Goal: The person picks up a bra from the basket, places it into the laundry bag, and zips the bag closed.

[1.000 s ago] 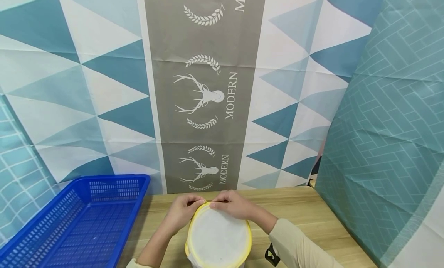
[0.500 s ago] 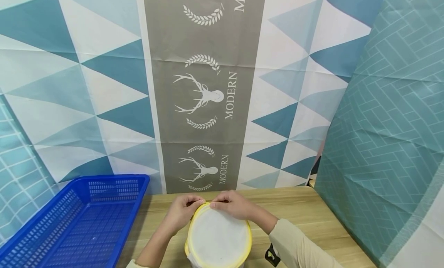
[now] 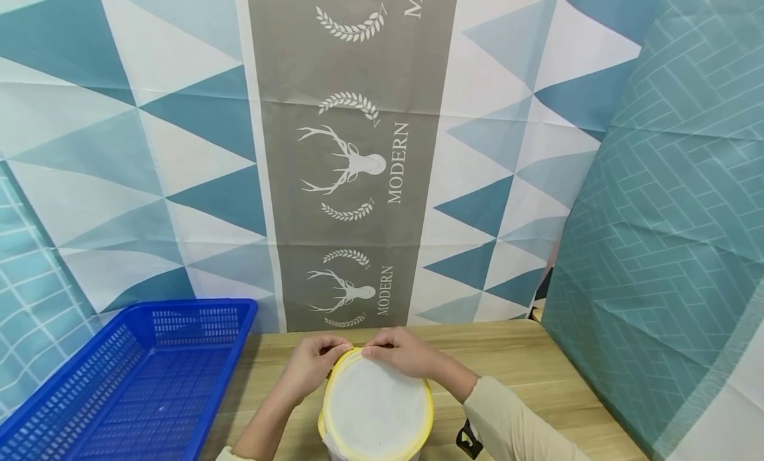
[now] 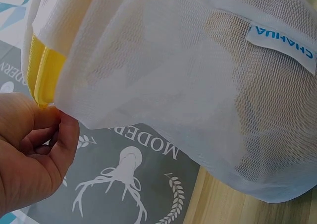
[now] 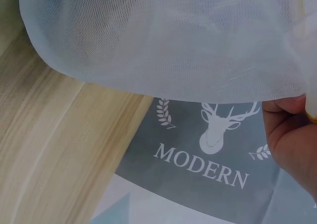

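A white mesh laundry bag [image 3: 379,404] with a yellow-trimmed round top stands on the table in the head view. My left hand [image 3: 310,368] pinches its yellow edge at the far side, thumb against forefinger. Close beside it, my right hand [image 3: 406,353] grips the same rim, its thumb lying on the white top. The left wrist view shows the yellow trim [image 4: 49,75] between the fingertips and a label reading CHAHUA [image 4: 282,40] on the mesh side. From the right wrist, the right hand [image 5: 292,135] holds the bag's edge; its fingertips are partly hidden by the fabric.
A blue plastic basket [image 3: 239,355] with perforated walls stands on the left. The wooden table [image 3: 507,355] ends at a patterned cloth backdrop [image 3: 352,182]. A teal cloth [image 3: 656,249] hangs on the right, and a black strap piece [image 3: 469,440] shows by the right sleeve.
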A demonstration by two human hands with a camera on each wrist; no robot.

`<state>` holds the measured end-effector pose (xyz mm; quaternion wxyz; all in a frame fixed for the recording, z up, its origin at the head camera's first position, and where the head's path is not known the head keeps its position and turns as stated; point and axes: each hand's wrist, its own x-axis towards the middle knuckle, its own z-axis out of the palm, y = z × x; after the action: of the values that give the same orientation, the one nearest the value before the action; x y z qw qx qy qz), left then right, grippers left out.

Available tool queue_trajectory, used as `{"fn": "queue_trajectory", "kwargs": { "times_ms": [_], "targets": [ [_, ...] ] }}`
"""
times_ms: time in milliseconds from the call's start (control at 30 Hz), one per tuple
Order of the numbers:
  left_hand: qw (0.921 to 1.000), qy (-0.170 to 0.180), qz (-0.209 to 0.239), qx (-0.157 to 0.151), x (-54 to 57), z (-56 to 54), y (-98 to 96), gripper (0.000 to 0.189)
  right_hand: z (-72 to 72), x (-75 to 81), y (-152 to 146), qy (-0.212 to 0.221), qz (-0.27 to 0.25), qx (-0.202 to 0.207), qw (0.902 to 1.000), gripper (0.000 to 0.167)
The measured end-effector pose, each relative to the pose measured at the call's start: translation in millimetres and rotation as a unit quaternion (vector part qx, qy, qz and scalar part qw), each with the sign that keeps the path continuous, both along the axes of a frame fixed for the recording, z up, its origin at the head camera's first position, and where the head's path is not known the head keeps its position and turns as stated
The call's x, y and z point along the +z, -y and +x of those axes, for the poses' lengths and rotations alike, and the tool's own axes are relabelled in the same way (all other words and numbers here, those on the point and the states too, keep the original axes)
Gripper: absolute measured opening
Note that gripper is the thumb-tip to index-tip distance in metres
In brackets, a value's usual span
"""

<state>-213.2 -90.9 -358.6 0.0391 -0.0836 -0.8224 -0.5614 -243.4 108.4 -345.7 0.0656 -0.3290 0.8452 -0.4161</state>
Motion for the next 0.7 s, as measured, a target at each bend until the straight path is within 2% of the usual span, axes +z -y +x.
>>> {"fn": "queue_trajectory", "kwargs": {
  "times_ms": [300,700],
  "targets": [
    [1.0,0.003,-0.001,0.006,0.5,0.8,-1.7,0.017,0.1,-1.3,-1.1,0.002,-0.006,-0.002,1.0,0.024],
    [0.9999,-0.002,0.013,-0.006,-1.0,-0.6,-1.3,0.018,0.0,-1.3,-3.7,-0.002,-0.002,0.001,1.0,0.025]
  ]
}}
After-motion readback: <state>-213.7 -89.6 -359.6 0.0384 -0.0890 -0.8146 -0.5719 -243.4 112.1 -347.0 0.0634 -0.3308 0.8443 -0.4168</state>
